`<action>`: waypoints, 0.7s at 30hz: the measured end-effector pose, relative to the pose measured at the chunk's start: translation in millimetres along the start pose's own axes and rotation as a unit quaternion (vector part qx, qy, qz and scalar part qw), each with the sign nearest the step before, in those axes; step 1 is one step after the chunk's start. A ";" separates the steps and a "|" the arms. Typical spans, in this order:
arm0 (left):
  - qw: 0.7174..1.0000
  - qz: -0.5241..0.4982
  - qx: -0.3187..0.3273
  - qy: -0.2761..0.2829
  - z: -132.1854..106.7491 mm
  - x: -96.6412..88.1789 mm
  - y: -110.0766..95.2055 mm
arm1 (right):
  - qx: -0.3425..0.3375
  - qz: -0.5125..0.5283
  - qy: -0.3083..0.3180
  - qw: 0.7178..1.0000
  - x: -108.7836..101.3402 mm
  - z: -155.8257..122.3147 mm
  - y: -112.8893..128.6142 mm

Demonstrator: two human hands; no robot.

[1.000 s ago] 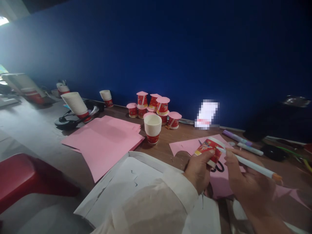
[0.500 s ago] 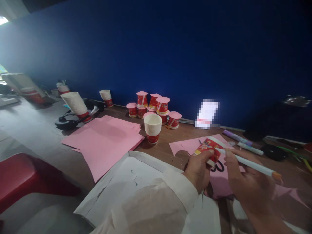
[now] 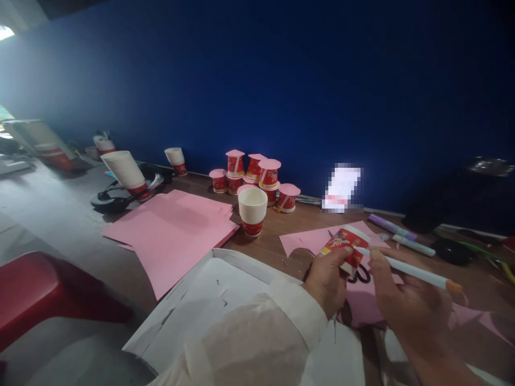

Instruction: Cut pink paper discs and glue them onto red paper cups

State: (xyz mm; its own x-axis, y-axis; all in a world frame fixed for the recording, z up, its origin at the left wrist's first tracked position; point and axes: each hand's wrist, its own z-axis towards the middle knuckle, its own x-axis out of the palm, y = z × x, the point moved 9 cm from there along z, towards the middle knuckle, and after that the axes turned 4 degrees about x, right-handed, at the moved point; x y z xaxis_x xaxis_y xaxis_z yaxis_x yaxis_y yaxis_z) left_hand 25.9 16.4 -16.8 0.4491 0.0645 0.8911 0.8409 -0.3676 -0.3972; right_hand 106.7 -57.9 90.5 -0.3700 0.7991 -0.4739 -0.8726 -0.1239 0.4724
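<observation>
Left hand (image 3: 328, 281) closed round red paper cup (image 3: 345, 247), tilted above pink paper (image 3: 362, 300). Right hand (image 3: 406, 308) pinches white marker (image 3: 406, 269), tip at cup rim. Risk: thin cup wall buckling under squeeze, tip skidding, stray mark; scissors (image 3: 360, 276) lie beneath.

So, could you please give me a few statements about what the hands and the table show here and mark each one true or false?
1. The left hand holds a red and white paper cup tilted on its side. True.
2. The right hand holds a pair of scissors. False: it holds a white pen with its tip at the cup.
3. A stack of pink paper lies on the table. True.
4. The open white cup beside the pink paper lies on its side. False: it stands upright.
5. The cluster of cups with pink lids stands by the blue wall. True.
</observation>
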 end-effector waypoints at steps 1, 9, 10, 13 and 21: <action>1.000 0.000 -0.001 -0.002 -0.2 -0.2 -0.3 | -0.007 0.001 -0.003 1.000 0.1 -0.2 0.5; 1.000 -0.004 -0.006 0.001 1.2 -1.9 2.1 | -0.022 0.004 -0.019 1.000 -2.8 -0.7 1.7; 1.000 -0.007 -0.004 0.002 1.5 -1.9 2.4 | -0.009 0.009 -0.014 1.000 -2.8 -0.3 -0.5; 1.000 -0.010 -0.002 -0.008 2.4 -4.0 3.4 | 0.043 0.007 -0.022 0.999 -6.4 1.3 -10.9; 1.000 0.008 -0.009 -0.015 1.2 -4.0 4.0 | 0.047 0.032 -0.035 0.998 -6.0 2.1 -14.8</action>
State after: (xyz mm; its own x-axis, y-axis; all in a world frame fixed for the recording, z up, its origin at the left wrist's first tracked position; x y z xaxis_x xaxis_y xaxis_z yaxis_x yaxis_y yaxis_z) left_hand 27.8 15.9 -22.2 0.4725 0.0868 0.8771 0.8276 -0.3857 -0.4077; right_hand 122.6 -59.6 87.9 -0.3976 0.8313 -0.3884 -0.8129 -0.1229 0.5693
